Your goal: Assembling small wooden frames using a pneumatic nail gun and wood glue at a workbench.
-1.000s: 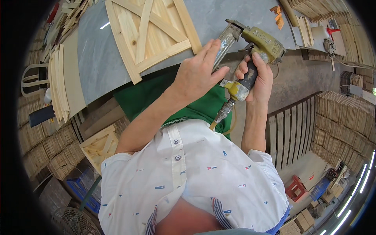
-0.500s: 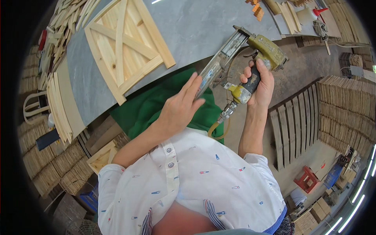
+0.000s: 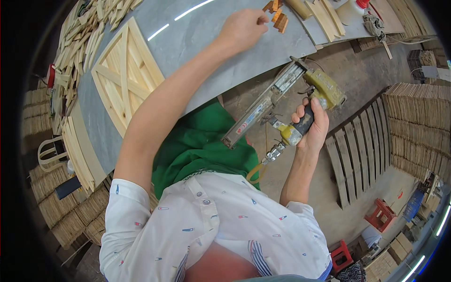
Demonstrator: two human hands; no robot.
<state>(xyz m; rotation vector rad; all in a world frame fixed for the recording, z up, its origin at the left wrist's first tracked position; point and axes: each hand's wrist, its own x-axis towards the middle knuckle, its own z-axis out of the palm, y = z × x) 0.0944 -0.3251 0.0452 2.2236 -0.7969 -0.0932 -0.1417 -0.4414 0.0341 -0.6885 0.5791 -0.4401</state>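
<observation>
Clasping nail gun (image 3: pixel 325 88): right grip (image 3: pixel 314 123). Left grip (image 3: pixel 240 31) curled, contents unclear, by one-o'clock coppery strips (image 3: pixel 281 23); reaching step likely needed pinch.

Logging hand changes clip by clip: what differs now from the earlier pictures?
The left hand has come off the magazine of the nail gun and moved forward over the grey table to the orange-brown strips; whether it holds one is unclear. The right hand keeps its grip on the handle, and the braced wooden panel still lies on the table.
</observation>
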